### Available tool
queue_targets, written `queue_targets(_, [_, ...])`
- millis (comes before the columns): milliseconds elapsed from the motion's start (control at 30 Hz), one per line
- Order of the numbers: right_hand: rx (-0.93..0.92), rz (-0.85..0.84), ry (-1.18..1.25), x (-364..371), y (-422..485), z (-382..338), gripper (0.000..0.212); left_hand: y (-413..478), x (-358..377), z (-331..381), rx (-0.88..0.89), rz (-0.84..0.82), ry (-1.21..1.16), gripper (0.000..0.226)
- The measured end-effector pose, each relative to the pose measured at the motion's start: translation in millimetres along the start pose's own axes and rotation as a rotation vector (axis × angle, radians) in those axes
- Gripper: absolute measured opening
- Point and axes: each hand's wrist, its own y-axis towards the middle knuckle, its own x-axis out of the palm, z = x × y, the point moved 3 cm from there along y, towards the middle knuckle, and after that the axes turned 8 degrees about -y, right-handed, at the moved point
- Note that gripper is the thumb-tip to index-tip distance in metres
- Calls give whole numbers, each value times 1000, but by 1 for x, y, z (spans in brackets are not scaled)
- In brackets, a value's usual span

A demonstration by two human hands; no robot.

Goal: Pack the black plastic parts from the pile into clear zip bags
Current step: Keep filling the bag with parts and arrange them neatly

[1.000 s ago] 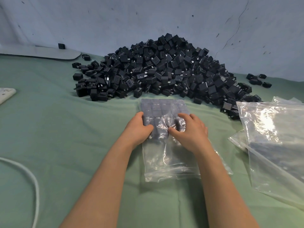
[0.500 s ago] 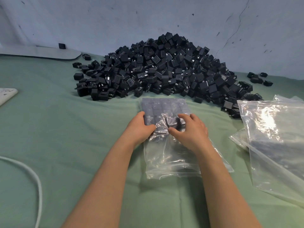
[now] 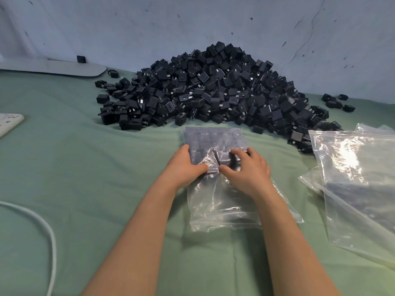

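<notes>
A clear zip bag (image 3: 224, 201) lies flat on the green-covered bench (image 3: 85, 167) at the centre of the frame. Its far end is packed with rows of black plastic parts (image 3: 213, 137), and its near end is crinkled. The left hand (image 3: 183, 167) grips the bag's left edge, thumb on top. The right hand (image 3: 248, 169) is just beside it, fingers curled on the plastic, thumb pinching a raised fold between the hands. The pile (image 3: 213, 88) of loose parts heaps against the wall at upper centre, just beyond the bag. Spare bags (image 3: 359, 167) lie at the right edge, and a white cable (image 3: 50, 233) curves at lower left
</notes>
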Motion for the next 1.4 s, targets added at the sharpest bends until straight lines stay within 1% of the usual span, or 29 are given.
queue_targets(300, [-21,-8,34,-3,-1,1,62,-2,-1,1,-4,-17,48,45])
queue_targets(433, [-26,-19,46,-4,-1,1,62,-3,0,3,-6,-35,45,40])
queue_targets(767, [-30,6,38,-2,-1,0,57,-3,2,2,-35,-69,99,56])
queue_targets(967, [-19,9,22,0,0,1,62,-2,4,1,-37,-81,105,56])
queue_targets(1033, [-19,5,30,0,0,1,62,0,3,-1,-32,-83,115,62])
queue_targets(1133, [-23,-6,55,-1,-1,2,64,0,2,-4,-34,-114,174,98])
queue_targets(1167, [-25,-10,64,-2,-1,3,65,0,2,-5,-41,-128,184,104])
queue_targets(1233, [-33,-15,82,-4,-1,4,65,0,2,-5,-45,-143,190,106])
queue_targets(1400, [-80,-53,118,-6,0,6,64,-2,5,-5,-33,-150,191,100])
